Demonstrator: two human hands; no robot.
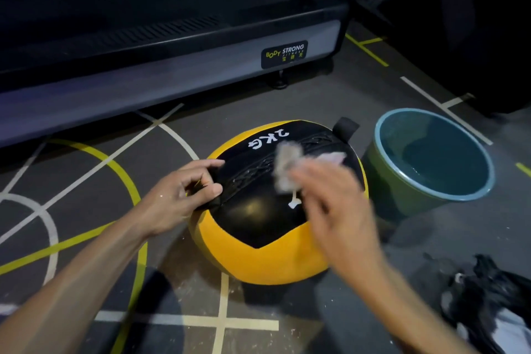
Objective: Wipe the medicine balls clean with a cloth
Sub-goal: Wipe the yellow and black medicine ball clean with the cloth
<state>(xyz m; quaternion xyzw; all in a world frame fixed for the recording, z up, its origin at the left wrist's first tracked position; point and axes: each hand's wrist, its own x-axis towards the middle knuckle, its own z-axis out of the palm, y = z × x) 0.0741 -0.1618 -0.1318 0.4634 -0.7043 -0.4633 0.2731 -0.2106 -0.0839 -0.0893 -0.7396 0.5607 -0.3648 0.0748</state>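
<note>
You're wiping mid-stroke: your right hand [330, 198] is pressing a greyish cloth [287, 165] on the top of the medicine ball [267, 224], just right of ctr frame. The hand is motion-blurred, so can't tell exactly how the fingers are lying, but they're looking curled on the cloth w/ its pale corner sticking out toward the upper right. Your left hand [184, 195] is steadying the ball, thumb & fingers pinching a black strap [211, 178] at the ball's left edge.

Judgement: the black top panel is being done, the yellow sides aren't yet. Next move is prob. calling for rolling the ball by that strap so the yellow lower part is coming up, keeping pressure along the laced seam where dirt is likely sitting.

The ball is sitting on the marked gym floor [86, 181], ctr frame, in front of a treadmill base [172, 60] running across the upper left. It's yellow w/ a black panel, "2KG" in white, a glossy sheen, a second strap loop [344, 128] at upper right. A green bucket [402, 181] w/ water is standing just beside it at right; a dark bag [488, 296] is lying lower right.
</note>
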